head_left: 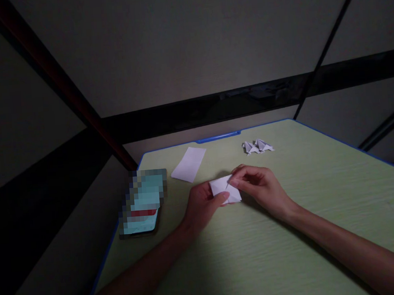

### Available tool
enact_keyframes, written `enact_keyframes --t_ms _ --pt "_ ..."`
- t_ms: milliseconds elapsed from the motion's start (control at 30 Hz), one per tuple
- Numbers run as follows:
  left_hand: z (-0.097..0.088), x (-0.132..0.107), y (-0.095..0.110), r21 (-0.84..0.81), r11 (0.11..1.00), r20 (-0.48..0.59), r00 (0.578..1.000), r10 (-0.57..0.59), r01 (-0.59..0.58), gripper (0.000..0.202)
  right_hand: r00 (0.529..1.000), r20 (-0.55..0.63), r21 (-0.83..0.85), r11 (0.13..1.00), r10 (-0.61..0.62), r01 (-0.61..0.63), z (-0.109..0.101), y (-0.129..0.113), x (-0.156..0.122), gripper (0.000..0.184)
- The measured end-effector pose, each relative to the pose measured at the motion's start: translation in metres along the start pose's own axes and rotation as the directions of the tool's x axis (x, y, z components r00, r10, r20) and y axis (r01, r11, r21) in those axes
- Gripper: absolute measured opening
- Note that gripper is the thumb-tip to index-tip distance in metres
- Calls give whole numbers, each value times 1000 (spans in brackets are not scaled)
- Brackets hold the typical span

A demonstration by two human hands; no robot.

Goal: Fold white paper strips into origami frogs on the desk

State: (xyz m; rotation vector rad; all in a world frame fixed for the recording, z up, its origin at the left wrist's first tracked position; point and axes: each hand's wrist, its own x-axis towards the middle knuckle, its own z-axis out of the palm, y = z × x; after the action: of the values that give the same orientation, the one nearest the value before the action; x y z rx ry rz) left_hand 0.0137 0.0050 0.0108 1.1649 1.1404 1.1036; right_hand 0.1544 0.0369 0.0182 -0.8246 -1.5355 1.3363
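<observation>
A small folded piece of white paper (221, 188), with crease lines and flaps on its upper face, is held just above the table in front of me. My left hand (202, 202) grips its left side, the thumb lying across the front and the other fingers behind and beneath. At the upper right edge, my right hand (258, 183) pinches a flap of the same paper between thumb and index finger. Beyond my hands, two folded white paper figures (258, 146) stand side by side on the table. The fingers under the paper are mostly hidden.
A white paper sheet (189, 164) lies on the pale green table (320, 179) behind my left hand. To the left is a phone (143, 203) with a lit, pixelated screen. Blue edging and a blue strip (218, 137) border the table's far side, against cabinet panels (190, 44).
</observation>
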Motion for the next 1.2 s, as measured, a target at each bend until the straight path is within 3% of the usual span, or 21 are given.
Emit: enact_keyframes --t_ms 200,333,700,933,1200 --pt "-2 1 0 24 1000 -16 1000 -15 16 22 998 55 13 1000 -7 7 1 5 1 11" --pt "-1 1 0 22 999 -18 999 -34 34 23 994 44 -50 993 -104 106 0 8 -1 12" --pt "1 -1 3 -39 999 -59 998 -28 26 18 937 203 -301 893 -285 336 -3 7 -3 12" --pt "0 0 1 -85 995 -60 997 -56 50 20 904 326 -318 868 -277 380 -9 4 -2 12" --pt "-3 2 3 -48 994 40 994 -97 99 23 885 374 -294 870 -276 396 -9 1 -2 8"
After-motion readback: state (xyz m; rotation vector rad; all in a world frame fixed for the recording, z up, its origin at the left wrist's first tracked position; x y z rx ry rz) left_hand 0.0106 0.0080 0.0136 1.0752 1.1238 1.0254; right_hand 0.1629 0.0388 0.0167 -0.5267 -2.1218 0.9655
